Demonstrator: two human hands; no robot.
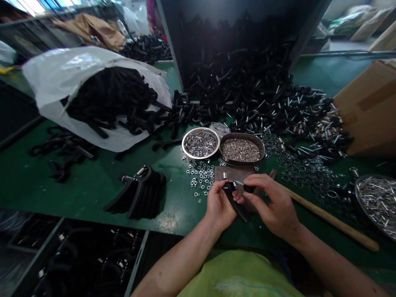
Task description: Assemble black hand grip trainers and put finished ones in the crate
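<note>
My left hand (220,208) is closed around a black handle (237,203) with a small metal coil at its upper end. Between the thumb and fingers of my right hand (275,204) is a black knob (248,188) with a thin metal pin, which points left at the head of the handle. Whether the pin touches the handle, I cannot tell. Under both hands lies a brown-grey plate (220,173). Beyond it stand a round steel bowl (185,149) of small metal parts and an oval tin (262,153) of tiny metal pieces.
Loose nuts (201,177) and metal rings (300,175) lie scattered nearby. A wooden-handled hammer (334,220) rests at right, beside another bowl (358,194). Stacked black handles (145,194), a white sack (52,82), a dark bin (175,49) and a cardboard box (369,111) surround the workspace.
</note>
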